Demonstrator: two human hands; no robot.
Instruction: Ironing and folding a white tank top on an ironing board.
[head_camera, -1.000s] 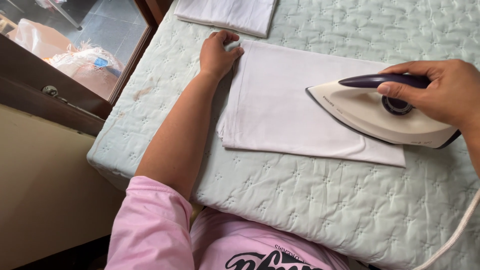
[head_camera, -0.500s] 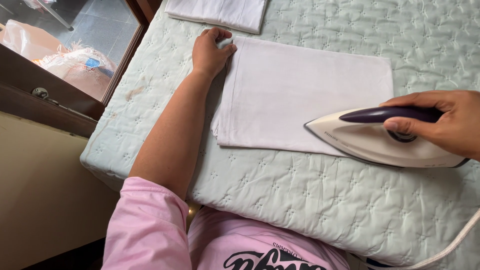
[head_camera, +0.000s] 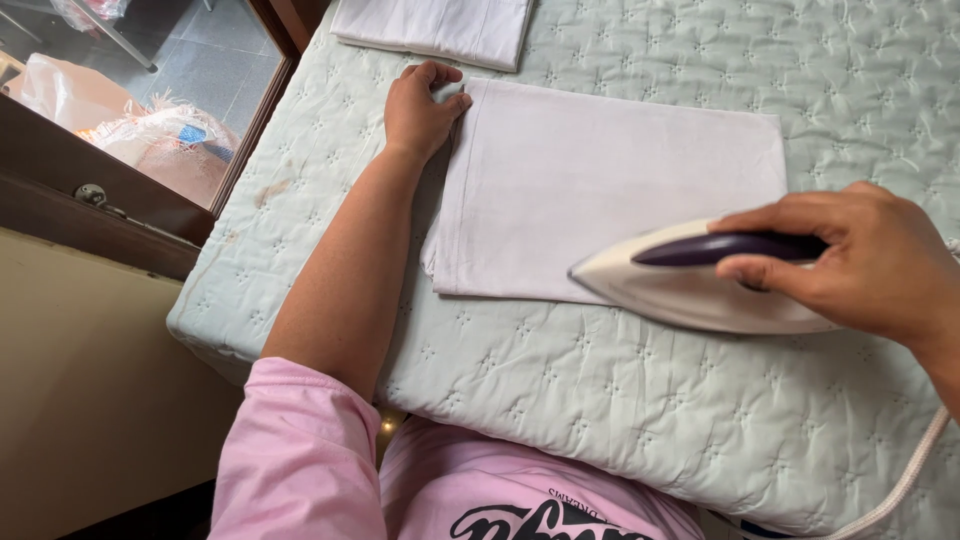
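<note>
Gliding smooth iron (head_camera: 700, 285) over folded cloth (head_camera: 610, 190)

My left hand (head_camera: 420, 108) lies palm down, fingers curled, forearm stretched straight ahead; my right hand (head_camera: 850, 262) sits nearer me, fingers wrapped closed.

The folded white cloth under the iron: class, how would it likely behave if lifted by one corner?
The folded white cloth would probably flop and unfold, since it lies in thin, soft layers. It looks light. The left hand pins its corner, suggesting it slides easily on the quilted cover.

Pale green quilted table cover (head_camera: 620, 420), dark wooden window frame (head_camera: 120, 215), beige wall (head_camera: 90, 400), daylight
</note>
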